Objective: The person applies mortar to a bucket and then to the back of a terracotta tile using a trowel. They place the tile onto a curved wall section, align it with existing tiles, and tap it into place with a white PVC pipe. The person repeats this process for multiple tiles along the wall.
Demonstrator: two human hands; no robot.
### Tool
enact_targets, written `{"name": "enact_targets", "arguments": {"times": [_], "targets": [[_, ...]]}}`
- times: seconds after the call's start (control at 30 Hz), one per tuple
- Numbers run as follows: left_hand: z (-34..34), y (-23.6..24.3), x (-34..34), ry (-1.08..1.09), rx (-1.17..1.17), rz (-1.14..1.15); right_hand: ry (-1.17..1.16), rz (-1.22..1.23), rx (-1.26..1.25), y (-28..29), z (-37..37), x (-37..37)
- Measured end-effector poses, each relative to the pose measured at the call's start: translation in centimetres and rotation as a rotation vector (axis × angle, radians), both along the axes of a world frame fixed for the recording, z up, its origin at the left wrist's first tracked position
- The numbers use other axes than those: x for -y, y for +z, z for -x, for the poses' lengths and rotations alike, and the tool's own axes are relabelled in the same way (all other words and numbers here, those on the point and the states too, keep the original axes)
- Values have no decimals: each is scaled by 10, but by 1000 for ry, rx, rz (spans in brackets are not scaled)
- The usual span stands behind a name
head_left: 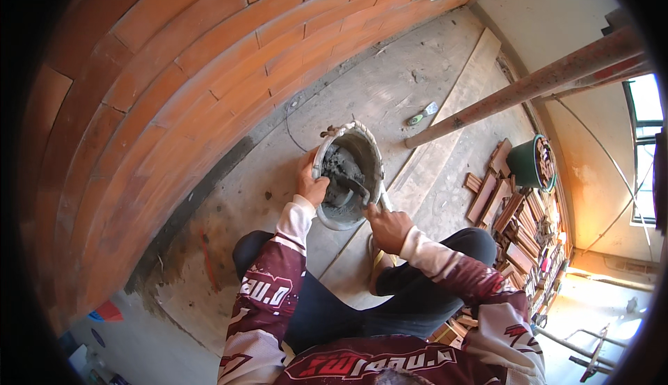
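A grey, mortar-caked bucket [376, 150] is tilted toward me between my knees, with a wrapped cord around its rim. Wet grey mortar [339, 159] lies inside, along the wall and bottom. My left hand [313, 182] grips the bucket's left side, thumb over the rim and fingers behind it. At the lower right of the rim, my right hand [390, 228] is closed around the handle of a trowel [358, 187]. Its bent metal neck reaches into the bucket, while the blade is partly hidden in the mortar.
An orange brick wall [229, 72] rises at the left. A rusty steel pole [515, 91] slants on the right, near a wooden plank [426, 166] and a small green-handled tool [422, 113]. Broken brick pieces [518, 239] are heaped at the right beside a green bucket [525, 162].
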State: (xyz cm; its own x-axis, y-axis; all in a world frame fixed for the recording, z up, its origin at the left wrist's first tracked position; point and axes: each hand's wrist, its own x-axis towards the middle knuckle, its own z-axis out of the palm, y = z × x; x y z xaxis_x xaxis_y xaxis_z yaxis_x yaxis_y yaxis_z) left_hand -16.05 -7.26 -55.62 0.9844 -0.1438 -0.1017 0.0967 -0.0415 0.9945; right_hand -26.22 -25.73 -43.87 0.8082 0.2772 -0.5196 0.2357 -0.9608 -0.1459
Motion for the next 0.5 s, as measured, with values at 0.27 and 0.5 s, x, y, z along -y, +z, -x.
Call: {"name": "enact_targets", "arguments": {"times": [0.27,0.5], "targets": [[4,-6,4,-19,-53,-94,67,176,64,50,-73,18],[4,-18,6,77,57,-191,208,-215,-226,-17,-46,41]]}}
